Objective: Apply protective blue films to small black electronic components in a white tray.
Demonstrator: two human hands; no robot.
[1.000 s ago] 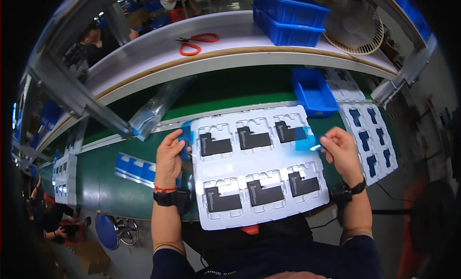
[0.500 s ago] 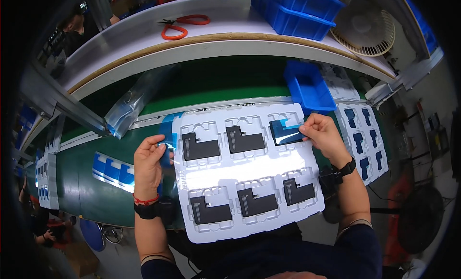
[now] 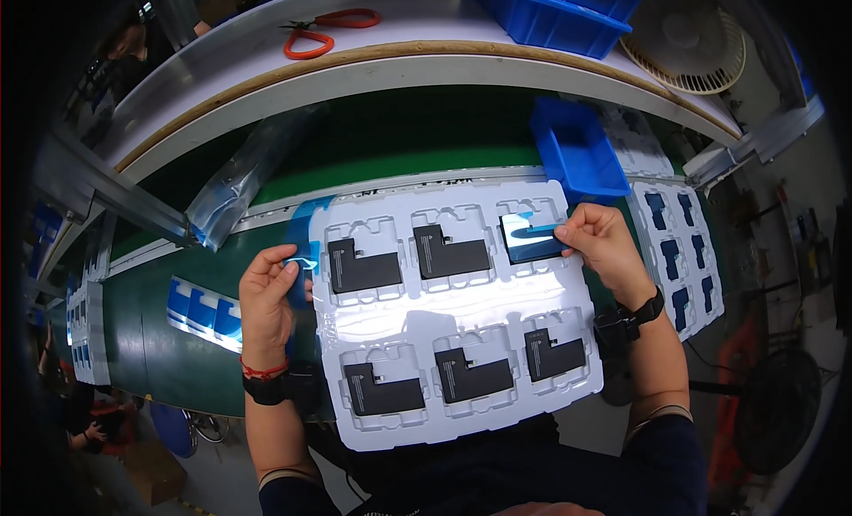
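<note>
A white moulded tray (image 3: 461, 310) lies before me, holding black L-shaped batteries (image 3: 364, 266) in two rows of recesses. My right hand (image 3: 606, 250) pinches the right end of a blue clear film (image 3: 531, 236) over the battery in the far right recess. Glare on this film hides how much of it touches the battery. Beside the tray's far left corner, my left hand (image 3: 271, 290) has thumb and fingers closed on a small piece of blue film (image 3: 306, 260). A wider blue strip (image 3: 302, 228) runs behind that hand.
A sheet with blue film pieces (image 3: 206, 314) lies on the green bench at left. Past the tray are a blue bin (image 3: 581, 157) and a crumpled plastic bag (image 3: 240, 192). Another tray (image 3: 679, 250) stands at right. Red-handled cutters (image 3: 328, 30) rest on the shelf.
My right hand stays closed on the film, whose glare now covers more of the far right battery. My left hand has shifted slightly left in the view. The whole scene has tilted a little.
</note>
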